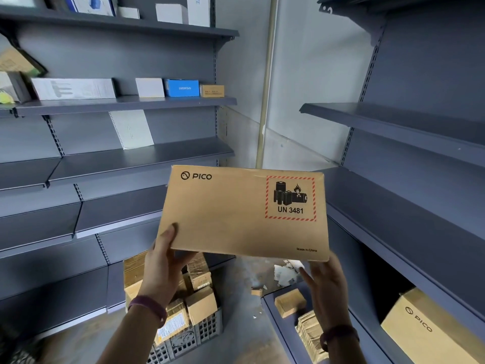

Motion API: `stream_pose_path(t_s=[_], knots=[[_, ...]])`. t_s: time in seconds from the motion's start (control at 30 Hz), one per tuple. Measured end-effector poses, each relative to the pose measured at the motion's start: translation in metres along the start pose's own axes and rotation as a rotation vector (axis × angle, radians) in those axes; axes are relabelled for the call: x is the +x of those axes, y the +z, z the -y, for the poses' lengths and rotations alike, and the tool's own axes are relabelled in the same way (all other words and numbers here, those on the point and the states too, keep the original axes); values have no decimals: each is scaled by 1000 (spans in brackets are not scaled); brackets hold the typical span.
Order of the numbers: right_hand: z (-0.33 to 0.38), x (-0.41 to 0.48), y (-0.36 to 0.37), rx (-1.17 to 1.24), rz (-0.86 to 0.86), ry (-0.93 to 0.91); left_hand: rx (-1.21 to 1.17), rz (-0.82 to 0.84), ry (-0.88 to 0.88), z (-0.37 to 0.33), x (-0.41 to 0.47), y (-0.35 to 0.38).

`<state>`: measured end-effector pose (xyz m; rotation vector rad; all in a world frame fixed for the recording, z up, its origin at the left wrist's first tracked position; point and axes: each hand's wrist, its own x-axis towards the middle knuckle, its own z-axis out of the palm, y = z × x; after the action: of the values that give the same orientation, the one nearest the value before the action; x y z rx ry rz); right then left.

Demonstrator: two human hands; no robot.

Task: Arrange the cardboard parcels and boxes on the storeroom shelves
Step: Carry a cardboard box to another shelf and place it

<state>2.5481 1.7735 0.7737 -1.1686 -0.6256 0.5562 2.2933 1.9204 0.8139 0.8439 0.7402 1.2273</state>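
A flat brown PICO cardboard box [236, 214] with a red-hatched UN 3481 battery label is held up in mid-air between two grey shelf units. My left hand [161, 261] grips its lower left corner, thumb on the top face. Under the lower right corner, my right hand [328, 282] supports the box with its fingers beneath it. A second PICO box [430, 327] lies on the low right shelf. Below, a grey plastic crate [199, 334] on the floor holds several cardboard parcels.
Grey shelves [136, 158] on the left carry a white box [149, 87], a blue box [181, 88] and a small brown box [212, 90]. The right shelves [393, 119] stand bare. A small brown parcel [290, 302] and stacked padded envelopes [309, 334] lie low right.
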Motion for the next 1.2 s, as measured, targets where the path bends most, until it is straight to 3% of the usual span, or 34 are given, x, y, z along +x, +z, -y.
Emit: stream_pose_path(t_s=[0.17,0.3,0.47,0.57,0.67,0.73,0.87,1.2], knots=[[-3,8,-2,340,-38,277,-68,11,23,0,4,-6],[-12,8,-4,200,41,365,-125,27,33,3,7,-15],[-3,0,-1,339,155,411,-130,46,43,1,11,-18],[-7,2,5,359,38,482,-138,78,30,1,11,-17],[-8,2,9,640,7,545,-183,64,-12,4,9,-17],[5,-4,13,706,91,514,-252,60,-81,3,10,-12],[7,-4,20,712,83,412,-313,24,-163,-5,15,7],[18,-3,38,651,44,229,-259,198,-223,-7,5,40]])
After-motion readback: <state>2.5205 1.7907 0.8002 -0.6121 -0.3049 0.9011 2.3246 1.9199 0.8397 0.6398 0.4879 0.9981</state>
